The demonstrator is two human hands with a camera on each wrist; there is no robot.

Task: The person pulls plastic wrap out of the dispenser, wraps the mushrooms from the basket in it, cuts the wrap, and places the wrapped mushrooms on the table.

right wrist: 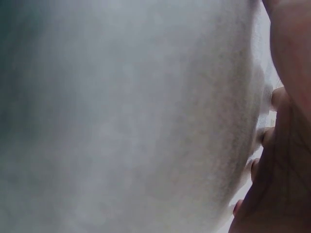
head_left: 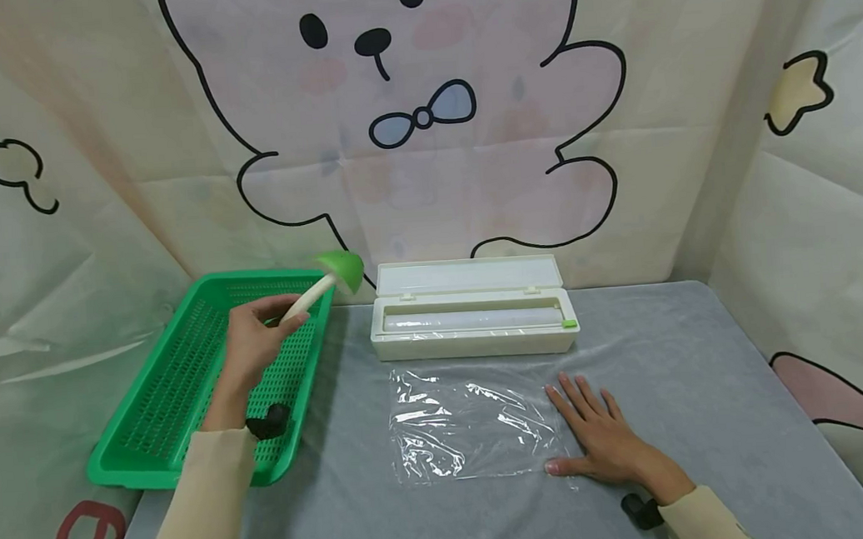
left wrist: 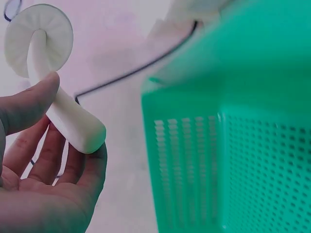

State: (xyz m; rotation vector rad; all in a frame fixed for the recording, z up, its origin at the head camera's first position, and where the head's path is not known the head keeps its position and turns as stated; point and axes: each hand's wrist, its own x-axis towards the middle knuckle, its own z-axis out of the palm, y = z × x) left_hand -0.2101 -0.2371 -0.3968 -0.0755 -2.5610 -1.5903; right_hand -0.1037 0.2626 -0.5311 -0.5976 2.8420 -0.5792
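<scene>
My left hand (head_left: pixel 250 342) holds a toy mushroom (head_left: pixel 343 271) by its white stem, above the right side of a green basket (head_left: pixel 115 474). The mushroom's green cap points away to the right. In the left wrist view, the thumb presses the stem (left wrist: pixel 73 119) against the fingers, and the cap's pale underside shows. My right hand (head_left: pixel 600 440) lies palm down with fingers spread at the right edge of a clear plastic film sheet (head_left: pixel 473 434), which is spread on the grey table. Mostly grey cloth fills the right wrist view, with the right hand (right wrist: pixel 286 145) along its edge.
Behind the film stands a white cling film dispenser box (head_left: pixel 474 347), its lid (head_left: pixel 469 275) raised and a roll (head_left: pixel 472 319) inside. A small green piece (head_left: pixel 569 324) sits at its right end. A printed curtain (head_left: pixel 664 161) closes off the back and sides of the grey-covered table (head_left: pixel 678 352).
</scene>
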